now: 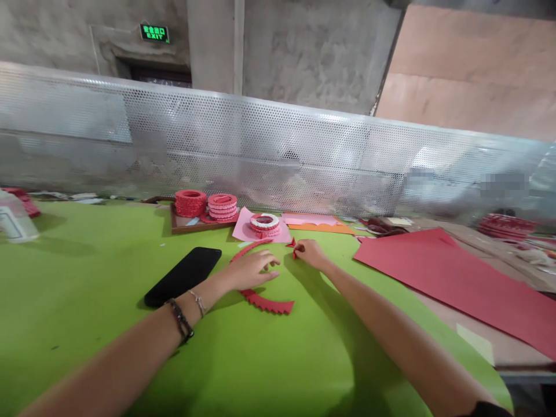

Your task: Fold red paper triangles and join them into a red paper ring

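On the green table lies a curved red strip with a zigzag edge (269, 304), shaped like an open ring. My left hand (254, 270) hovers over its left side and hides part of it; the fingers are loosely bent and apart, with nothing seen between them. Just to the right, my right hand (309, 253) is closed in a pinch on a small red paper piece (292, 244) with pointed ends. Behind both hands, a stack of red, pink and white rings (264, 225) rests on a pink sheet (241, 227).
A black phone (183, 277) lies left of my hands. Farther back, a shallow tray (191, 229) carries two stacks of red and pink rings. Large red sheets (434, 272) spread at the right, a bottle (16, 220) stands far left, and a perforated metal screen (260, 145) closes off the back.
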Demonstrator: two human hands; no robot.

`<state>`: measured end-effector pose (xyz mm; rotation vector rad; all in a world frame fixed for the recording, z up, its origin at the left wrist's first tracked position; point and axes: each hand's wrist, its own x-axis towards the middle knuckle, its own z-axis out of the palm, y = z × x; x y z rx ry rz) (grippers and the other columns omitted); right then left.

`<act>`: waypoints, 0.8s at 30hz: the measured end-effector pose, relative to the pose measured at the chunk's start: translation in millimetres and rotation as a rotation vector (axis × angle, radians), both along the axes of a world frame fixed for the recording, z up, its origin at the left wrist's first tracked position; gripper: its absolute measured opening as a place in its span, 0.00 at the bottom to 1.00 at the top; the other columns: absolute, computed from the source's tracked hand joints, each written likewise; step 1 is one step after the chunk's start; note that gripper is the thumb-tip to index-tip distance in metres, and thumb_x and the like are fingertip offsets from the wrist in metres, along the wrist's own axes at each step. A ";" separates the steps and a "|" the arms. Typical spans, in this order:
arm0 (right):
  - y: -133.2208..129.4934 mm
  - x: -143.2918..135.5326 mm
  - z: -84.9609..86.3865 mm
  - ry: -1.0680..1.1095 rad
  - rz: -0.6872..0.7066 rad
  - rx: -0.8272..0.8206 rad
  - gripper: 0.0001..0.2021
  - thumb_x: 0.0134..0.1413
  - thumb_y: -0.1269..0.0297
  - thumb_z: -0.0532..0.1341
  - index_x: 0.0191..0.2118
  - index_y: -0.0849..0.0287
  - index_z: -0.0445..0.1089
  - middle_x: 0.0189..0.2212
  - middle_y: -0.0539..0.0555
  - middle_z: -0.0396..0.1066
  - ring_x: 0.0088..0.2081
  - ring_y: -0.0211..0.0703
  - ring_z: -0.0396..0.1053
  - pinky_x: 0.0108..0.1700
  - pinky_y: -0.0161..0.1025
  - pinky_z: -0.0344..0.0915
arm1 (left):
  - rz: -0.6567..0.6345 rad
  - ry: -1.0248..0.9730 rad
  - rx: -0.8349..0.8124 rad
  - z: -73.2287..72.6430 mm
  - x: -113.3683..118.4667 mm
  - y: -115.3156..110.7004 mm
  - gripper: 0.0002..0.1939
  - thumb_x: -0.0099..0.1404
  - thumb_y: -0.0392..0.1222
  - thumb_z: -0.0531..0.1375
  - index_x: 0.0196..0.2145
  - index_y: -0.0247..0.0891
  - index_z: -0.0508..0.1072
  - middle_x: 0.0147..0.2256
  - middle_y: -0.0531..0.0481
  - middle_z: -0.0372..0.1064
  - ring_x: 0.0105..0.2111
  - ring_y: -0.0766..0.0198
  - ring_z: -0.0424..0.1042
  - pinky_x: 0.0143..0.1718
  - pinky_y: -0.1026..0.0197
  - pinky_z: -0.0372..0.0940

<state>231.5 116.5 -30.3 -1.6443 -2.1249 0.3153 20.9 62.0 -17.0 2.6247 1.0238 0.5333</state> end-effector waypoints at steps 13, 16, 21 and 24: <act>-68.8 -37.7 24.6 0.195 0.249 0.399 0.06 0.48 0.76 0.60 0.24 0.61 0.66 0.22 0.48 0.66 0.23 0.32 0.61 0.27 0.31 0.59 | 0.007 -0.378 -0.284 -4.0 15.6 -2.8 0.13 0.67 0.42 0.44 0.34 0.37 0.67 0.30 0.52 0.70 0.28 0.67 0.70 0.33 0.65 0.64; -73.9 -36.1 25.9 0.205 0.293 0.460 0.05 0.49 0.75 0.59 0.25 0.62 0.68 0.22 0.50 0.66 0.24 0.33 0.62 0.27 0.31 0.60 | -0.014 -0.443 -0.340 -1.7 18.0 -3.1 0.10 0.66 0.39 0.48 0.34 0.36 0.67 0.27 0.54 0.69 0.25 0.69 0.68 0.30 0.67 0.63; -74.3 -37.2 23.8 0.236 0.364 0.533 0.06 0.53 0.72 0.58 0.30 0.61 0.72 0.24 0.52 0.70 0.24 0.34 0.64 0.27 0.32 0.63 | -0.011 -0.519 -0.410 -3.5 16.8 1.3 0.07 0.62 0.36 0.52 0.32 0.36 0.70 0.24 0.56 0.67 0.19 0.72 0.64 0.23 0.69 0.59; -73.0 -37.5 17.2 0.285 0.374 0.571 0.07 0.53 0.71 0.58 0.30 0.62 0.73 0.24 0.53 0.71 0.23 0.35 0.66 0.25 0.31 0.64 | -0.010 -0.536 -0.440 -6.2 15.1 1.5 0.07 0.62 0.36 0.53 0.32 0.36 0.70 0.23 0.57 0.67 0.17 0.73 0.61 0.21 0.70 0.57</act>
